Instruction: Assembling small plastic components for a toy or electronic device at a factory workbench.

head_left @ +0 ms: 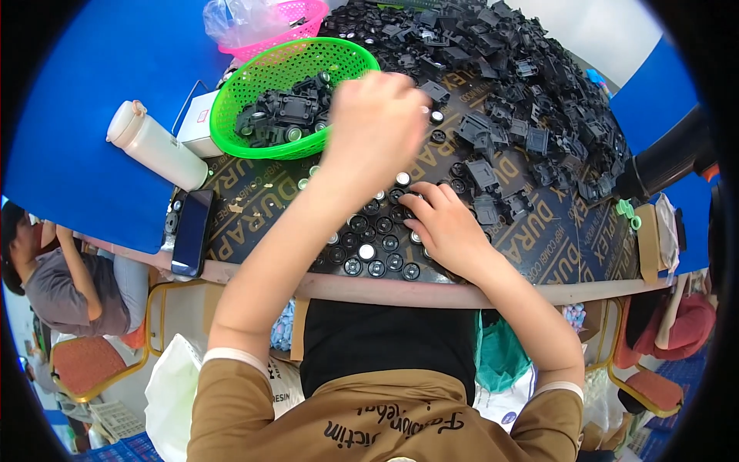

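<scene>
My left hand [377, 119] is raised over the right rim of the green basket [231, 85], smeared by motion; whether it holds anything does not show. Black plastic parts with wheels [289, 108] lie inside that basket. On the table close to me, my right hand [449, 235] rests with its fingers apart, fingertips at the edge of a cluster of small round black wheels [376, 268]. Among them sit silver-faced wheels [366, 252]. Part of the cluster is hidden under my hands.
A big heap of black plastic parts [523, 100] covers the far right. To the left are a white bottle [154, 144], a phone [192, 231] and a white box [202, 127]. Behind the green basket stands a pink basket [308, 17]. Another person [77, 281] sits at far left.
</scene>
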Available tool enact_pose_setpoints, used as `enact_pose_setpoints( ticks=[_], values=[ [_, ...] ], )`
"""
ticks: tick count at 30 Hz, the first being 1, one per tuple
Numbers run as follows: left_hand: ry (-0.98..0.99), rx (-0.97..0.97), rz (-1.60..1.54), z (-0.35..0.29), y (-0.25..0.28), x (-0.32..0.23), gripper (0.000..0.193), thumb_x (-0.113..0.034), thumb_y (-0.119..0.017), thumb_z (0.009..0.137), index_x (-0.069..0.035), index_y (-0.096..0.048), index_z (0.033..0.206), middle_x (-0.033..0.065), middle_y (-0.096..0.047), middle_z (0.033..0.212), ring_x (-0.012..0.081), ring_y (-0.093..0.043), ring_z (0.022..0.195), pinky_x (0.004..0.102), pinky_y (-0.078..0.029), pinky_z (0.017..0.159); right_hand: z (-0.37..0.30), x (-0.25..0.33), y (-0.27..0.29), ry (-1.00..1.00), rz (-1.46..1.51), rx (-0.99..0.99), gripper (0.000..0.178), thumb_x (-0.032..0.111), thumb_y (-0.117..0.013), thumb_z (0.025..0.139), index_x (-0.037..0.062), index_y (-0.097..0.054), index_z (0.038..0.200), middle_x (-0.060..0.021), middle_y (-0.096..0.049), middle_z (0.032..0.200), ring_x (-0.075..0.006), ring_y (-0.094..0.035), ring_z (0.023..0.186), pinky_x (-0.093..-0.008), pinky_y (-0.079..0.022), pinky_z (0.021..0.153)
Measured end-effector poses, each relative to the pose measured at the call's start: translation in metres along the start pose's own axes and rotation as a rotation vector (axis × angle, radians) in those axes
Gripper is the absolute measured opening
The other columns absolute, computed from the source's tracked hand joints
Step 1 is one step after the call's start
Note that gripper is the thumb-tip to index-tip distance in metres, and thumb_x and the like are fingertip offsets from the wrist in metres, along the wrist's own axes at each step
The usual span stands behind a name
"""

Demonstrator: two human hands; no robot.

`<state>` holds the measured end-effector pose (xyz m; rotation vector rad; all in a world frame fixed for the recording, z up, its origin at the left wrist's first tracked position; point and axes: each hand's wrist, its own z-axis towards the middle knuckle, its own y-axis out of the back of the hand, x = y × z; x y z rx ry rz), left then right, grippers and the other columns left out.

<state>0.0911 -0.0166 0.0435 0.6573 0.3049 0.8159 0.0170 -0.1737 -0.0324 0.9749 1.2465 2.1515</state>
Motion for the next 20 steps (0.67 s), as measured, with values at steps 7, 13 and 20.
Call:
enact_pose_setpoints(
  ticks=[7, 13, 20],
  values=[
    [0.199, 0.662, -0.251, 0.049, -0.089, -0.054, 0.052, -0.040, -0.064, 0.080, 0.004, -0.047, 0.102, 0.0189, -0.065, 0.085, 0.0334, -0.064, 0.084, 0.0406, -0.052, 0.071, 0.003, -0.004, 0.000, -0.070, 0.163, -0.127, 0.028, -0.002, -0.056, 0.078, 0.0008, -0.053, 0.106, -0.0171, -0.052, 0.107, -0.0364, -0.052, 0.099, -0.0421, -0.045, 0.083],
    [0.337, 0.355, -0.516, 0.049, -0.109, -0.035, 0.049, -0.014, -0.074, 0.062, 0.003, -0.050, 0.101, 0.0190, -0.064, 0.085, 0.0327, -0.064, 0.080, 0.0393, -0.052, 0.070, -0.004, -0.015, 0.015, -0.056, 0.335, -0.268, 0.035, -0.007, -0.057, 0.073, 0.0046, -0.055, 0.106, -0.0170, -0.052, 0.103, -0.0376, -0.054, 0.093, -0.0393, -0.046, 0.079],
    [0.869, 0.230, -1.535, -0.003, -0.050, 0.015, 0.035, -0.006, -0.064, 0.080, -0.002, -0.057, 0.115, 0.0071, -0.064, 0.101, 0.0141, -0.059, 0.094, 0.0290, -0.042, 0.089, -0.004, -0.039, 0.029, -0.504, 1.420, 0.004, 0.031, 0.031, -0.044, 0.095, 0.0050, -0.054, 0.108, 0.0014, -0.054, 0.077, -0.0023, -0.040, 0.060, -0.0156, -0.028, 0.048]
  ],
)
